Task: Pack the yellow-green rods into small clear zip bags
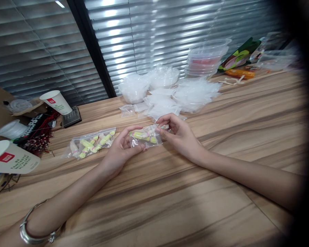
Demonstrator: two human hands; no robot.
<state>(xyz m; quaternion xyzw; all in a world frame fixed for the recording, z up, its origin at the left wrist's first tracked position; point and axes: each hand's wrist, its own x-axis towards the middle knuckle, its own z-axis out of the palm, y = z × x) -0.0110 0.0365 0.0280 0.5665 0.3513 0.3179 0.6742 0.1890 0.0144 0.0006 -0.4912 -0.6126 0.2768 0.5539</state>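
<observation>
A small clear plastic bag (144, 136) with yellow and whitish pieces inside is held between my two hands, just above the wooden table (170, 199). My left hand (125, 143) grips its left end between thumb and fingers. At the other end, my right hand (176, 133) pinches the bag's edge, with its fingertips partly hiding what is there. Left of my left hand lie filled clear bags (92, 143), overlapping, with similar yellow and pale pieces in them. Beyond my hands is a pile of flat clear bags (162, 104).
Clear plastic bowls (134, 89) and a stack of tubs (206, 58) stand along the blinds. Two paper cups (14, 157), a dark box (71, 117) and red-black strands (38, 137) are at left. A green packet (240, 55) and an orange item (239, 73) lie back right.
</observation>
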